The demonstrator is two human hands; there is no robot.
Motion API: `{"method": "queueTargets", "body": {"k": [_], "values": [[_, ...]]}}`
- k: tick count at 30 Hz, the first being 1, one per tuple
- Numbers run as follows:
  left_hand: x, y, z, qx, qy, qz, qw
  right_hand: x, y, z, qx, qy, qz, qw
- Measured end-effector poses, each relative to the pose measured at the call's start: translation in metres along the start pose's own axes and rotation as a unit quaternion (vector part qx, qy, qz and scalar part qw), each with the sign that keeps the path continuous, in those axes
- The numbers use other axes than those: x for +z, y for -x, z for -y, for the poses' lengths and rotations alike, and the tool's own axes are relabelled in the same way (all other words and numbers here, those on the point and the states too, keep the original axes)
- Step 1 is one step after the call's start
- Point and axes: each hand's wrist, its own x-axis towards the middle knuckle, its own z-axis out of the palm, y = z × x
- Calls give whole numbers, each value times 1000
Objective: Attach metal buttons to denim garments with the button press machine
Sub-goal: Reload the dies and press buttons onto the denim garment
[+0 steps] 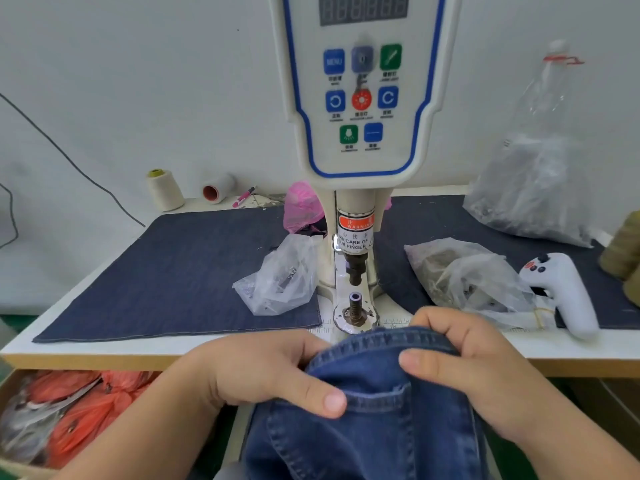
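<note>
Head view: left hand and right hand pinch the denim garment (thumbs on top).

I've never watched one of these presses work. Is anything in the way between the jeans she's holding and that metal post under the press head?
Nothing visible blocks it. Both the left hand and right hand grip the denim garment just in front of the lower die. The plastic bags lie off to either side.

One button press machine, one denim garment, two hands. Two thread cones (one lying on its side), one pink pen, one white controller, perhaps four clear plastic bags.
</note>
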Motion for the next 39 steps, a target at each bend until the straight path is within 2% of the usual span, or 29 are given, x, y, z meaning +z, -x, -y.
{"method": "queueTargets", "body": {"k": [2, 4, 9, 13, 17, 25, 30, 39], "values": [[-2, -8, 2, 43, 67, -31, 996, 0, -5, -2, 15, -92, -33, 995], [-5, -15, 5, 71, 88, -77, 991, 0, -11, -3, 43, -162, -46, 985], [-19, -24, 20, 35, 85, -203, 975, -5, -22, -4, 132, -106, 4, 986], [-21, -32, 24, 5, 111, -251, 962, -9, -39, -13, 141, -75, -58, 985], [-28, -33, 30, -6, 177, -266, 947, -7, -51, -17, 123, -111, -91, 982], [-39, -38, 29, -11, 277, -225, 934, -9, -70, -27, 65, -156, -140, 976], [-42, -47, 26, 32, 315, -206, 926, -12, -81, -30, 42, -159, -149, 975], [-67, -57, 36, 49, 308, -332, 890, -11, -110, -35, 5, -121, -118, 986]]}}
